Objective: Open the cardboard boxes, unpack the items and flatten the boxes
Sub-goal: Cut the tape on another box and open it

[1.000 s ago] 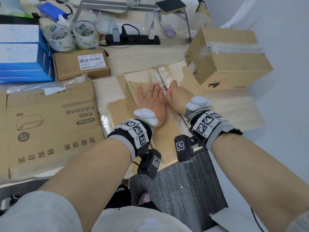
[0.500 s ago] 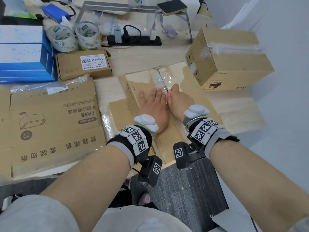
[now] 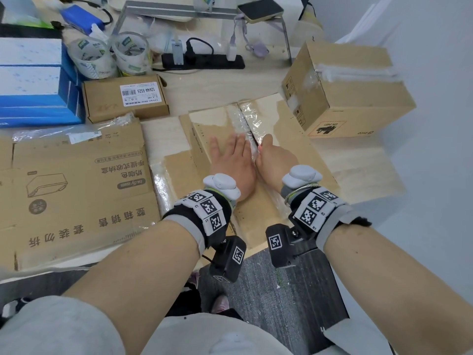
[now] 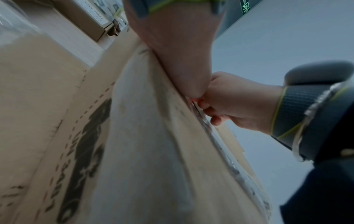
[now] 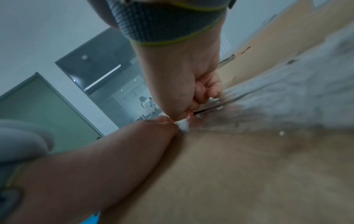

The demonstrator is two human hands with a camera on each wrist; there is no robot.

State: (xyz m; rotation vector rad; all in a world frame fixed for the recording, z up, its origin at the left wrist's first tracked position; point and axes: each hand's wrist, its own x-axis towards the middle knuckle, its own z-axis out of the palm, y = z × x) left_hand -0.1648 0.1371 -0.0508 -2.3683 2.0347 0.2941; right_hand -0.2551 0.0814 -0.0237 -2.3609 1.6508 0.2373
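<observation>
Tape [image 3: 247, 129] seam on flattened box [image 3: 258, 211]: keep your left hand [image 3: 231, 162] flat, fingers spread, while your right hand [image 3: 272, 160] pinches the tape; peel low.

A flat box [image 3: 256, 206] lies on the table [image 3: 204, 90] in the middle. At 9 o'clock from it lies a big flat box [image 3: 76, 185]. At 10 o'clock sits a small box [image 3: 125, 101], with two tape rolls [image 3: 112, 56] behind it. At 2 o'clock stands a closed box [image 3: 350, 93]. At 12 o'clock, far back, lies a power strip [image 3: 202, 61].
</observation>
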